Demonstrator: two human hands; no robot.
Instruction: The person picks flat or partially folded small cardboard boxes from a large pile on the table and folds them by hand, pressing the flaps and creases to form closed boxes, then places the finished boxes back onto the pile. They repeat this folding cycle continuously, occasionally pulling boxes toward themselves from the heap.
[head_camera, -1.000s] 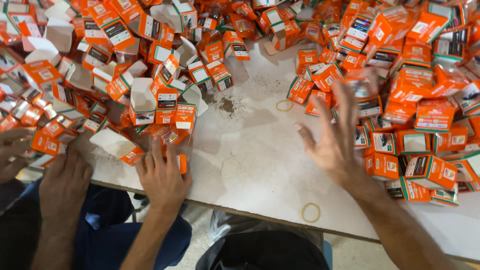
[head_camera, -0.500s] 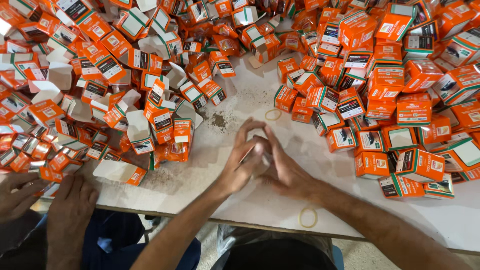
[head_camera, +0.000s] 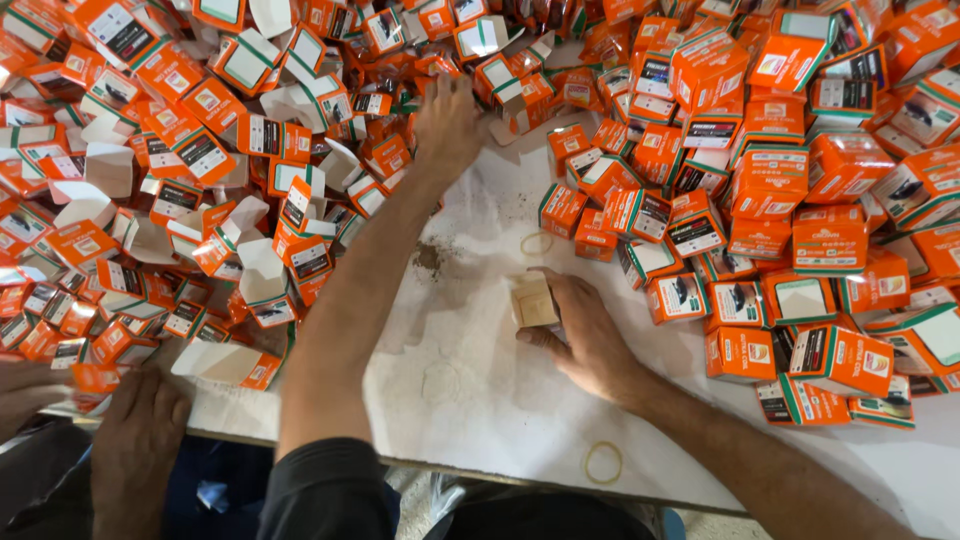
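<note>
Right now: small tan cardboard block, squarish with matte faces, sits on the white dusty table, long axis unclear. My right hand clamps it by thumb and fingers. My left hand reaches fingers-spread into the orange carton pile. Rubber band lies near the table edge.

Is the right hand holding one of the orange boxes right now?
No, the right hand rests on the white table gripping a small plain tan block, beside the orange boxes, not one of them.
</note>
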